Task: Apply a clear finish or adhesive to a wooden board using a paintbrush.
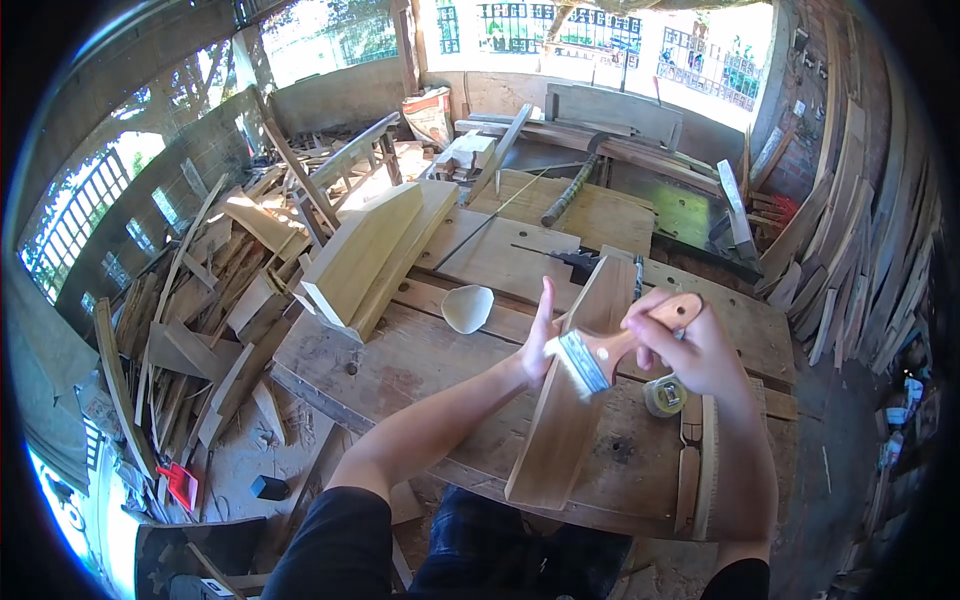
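My right hand (685, 345) grips a wide paintbrush (610, 352) by its wooden handle. The brush has a metal band and pale bristles that point down and left, over a long wooden board (560, 430). This board lies lengthwise on the workbench (420, 365). Beside the bristle end is my left hand (541, 340), open, its fingers stretched upward and nothing in it. Whether its palm touches the bristles or the board's edge I cannot tell. A round tape measure (664, 396) lies under my right wrist, right of the board.
A cream-coloured bowl-like piece (467, 308) sits left of my hands, near stacked pale planks (375, 255). Thin wooden strips (690, 470) lie at the bench's right. Scrap wood (215, 330) is heaped on the left, with a red dustpan (180, 485) on the floor. Boards (850, 200) lean along the right wall.
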`<state>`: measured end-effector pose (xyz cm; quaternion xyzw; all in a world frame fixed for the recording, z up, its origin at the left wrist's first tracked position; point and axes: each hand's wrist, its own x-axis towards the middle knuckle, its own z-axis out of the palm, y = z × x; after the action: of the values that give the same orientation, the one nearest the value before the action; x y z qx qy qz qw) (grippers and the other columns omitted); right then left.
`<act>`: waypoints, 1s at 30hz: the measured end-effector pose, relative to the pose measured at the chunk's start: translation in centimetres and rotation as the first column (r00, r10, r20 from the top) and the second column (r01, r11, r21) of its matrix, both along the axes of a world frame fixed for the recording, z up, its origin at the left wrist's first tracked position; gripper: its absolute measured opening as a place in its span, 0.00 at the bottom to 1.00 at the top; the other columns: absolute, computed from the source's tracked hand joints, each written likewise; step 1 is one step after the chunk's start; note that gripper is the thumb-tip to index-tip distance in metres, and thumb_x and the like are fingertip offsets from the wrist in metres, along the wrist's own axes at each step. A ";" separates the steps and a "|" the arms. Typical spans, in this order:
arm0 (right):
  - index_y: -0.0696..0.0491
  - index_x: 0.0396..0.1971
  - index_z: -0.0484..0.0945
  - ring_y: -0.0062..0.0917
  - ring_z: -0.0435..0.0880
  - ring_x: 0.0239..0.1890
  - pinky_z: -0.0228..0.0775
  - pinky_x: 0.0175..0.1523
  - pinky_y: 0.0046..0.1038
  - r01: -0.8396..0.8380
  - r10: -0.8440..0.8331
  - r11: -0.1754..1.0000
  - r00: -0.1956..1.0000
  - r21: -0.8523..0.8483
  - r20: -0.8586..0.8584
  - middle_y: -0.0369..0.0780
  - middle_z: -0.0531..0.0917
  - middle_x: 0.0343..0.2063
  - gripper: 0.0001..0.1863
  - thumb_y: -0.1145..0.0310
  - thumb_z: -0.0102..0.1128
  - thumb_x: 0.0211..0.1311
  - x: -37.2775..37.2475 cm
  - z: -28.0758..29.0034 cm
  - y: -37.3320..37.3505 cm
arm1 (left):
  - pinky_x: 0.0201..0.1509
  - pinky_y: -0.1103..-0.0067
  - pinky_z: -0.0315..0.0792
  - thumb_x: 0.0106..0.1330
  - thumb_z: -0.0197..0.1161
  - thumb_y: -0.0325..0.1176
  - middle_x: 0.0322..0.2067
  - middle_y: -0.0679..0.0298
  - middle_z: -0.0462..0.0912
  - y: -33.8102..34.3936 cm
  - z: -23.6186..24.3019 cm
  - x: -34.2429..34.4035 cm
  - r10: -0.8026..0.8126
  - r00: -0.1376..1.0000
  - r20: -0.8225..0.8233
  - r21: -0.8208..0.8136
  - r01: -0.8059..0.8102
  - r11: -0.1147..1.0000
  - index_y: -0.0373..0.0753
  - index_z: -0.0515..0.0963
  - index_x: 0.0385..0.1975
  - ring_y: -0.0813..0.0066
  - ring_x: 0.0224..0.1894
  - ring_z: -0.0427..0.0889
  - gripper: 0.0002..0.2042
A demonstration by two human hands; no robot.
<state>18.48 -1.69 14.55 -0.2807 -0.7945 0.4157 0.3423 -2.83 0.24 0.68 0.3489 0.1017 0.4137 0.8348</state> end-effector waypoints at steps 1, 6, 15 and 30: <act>0.59 0.37 0.81 0.14 0.78 0.19 0.67 0.25 0.19 -0.032 0.020 0.989 0.996 -0.141 -0.082 0.35 0.80 0.18 0.09 0.68 0.60 0.72 -0.2 -0.1 0.4 | 0.60 0.66 0.75 0.54 0.28 0.88 0.56 0.50 0.80 0.6 -0.8 -0.4 0.062 0.997 -0.039 0.050 -0.060 0.997 0.35 0.66 0.68 0.60 0.54 0.82 0.60; 0.59 0.41 0.81 0.13 0.76 0.20 0.66 0.25 0.18 0.282 -0.302 0.951 0.937 -0.130 -0.176 0.34 0.81 0.22 0.10 0.67 0.59 0.74 1.7 -1.0 3.2 | 0.60 0.62 0.75 0.51 0.31 0.89 0.58 0.50 0.78 0.8 -0.5 1.3 0.134 0.989 -0.063 -0.093 -0.140 0.986 0.39 0.62 0.72 0.58 0.56 0.81 0.62; 0.55 0.41 0.83 0.23 0.82 0.32 0.71 0.36 0.25 0.276 -0.272 0.802 0.958 0.530 -0.088 0.39 0.84 0.33 0.09 0.70 0.70 0.63 -0.4 -0.4 1.2 | 0.63 0.61 0.73 0.51 0.29 0.89 0.62 0.49 0.75 0.3 0.0 0.8 0.119 0.986 -0.115 0.021 -0.117 0.993 0.39 0.58 0.74 0.59 0.60 0.78 0.62; 0.63 0.41 0.80 0.14 0.79 0.22 0.69 0.28 0.20 0.314 -0.290 0.945 0.934 0.090 -0.210 0.36 0.83 0.27 0.09 0.70 0.61 0.72 0.5 -0.7 1.5 | 0.58 0.57 0.75 0.51 0.34 0.89 0.56 0.50 0.78 0.7 -0.3 1.4 0.136 0.990 -0.031 -0.100 -0.138 0.985 0.40 0.62 0.72 0.56 0.54 0.81 0.61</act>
<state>19.02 -0.24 13.87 -0.3364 -0.7287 0.3338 0.4943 -1.39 0.91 0.37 0.3028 0.1566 0.4602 0.8198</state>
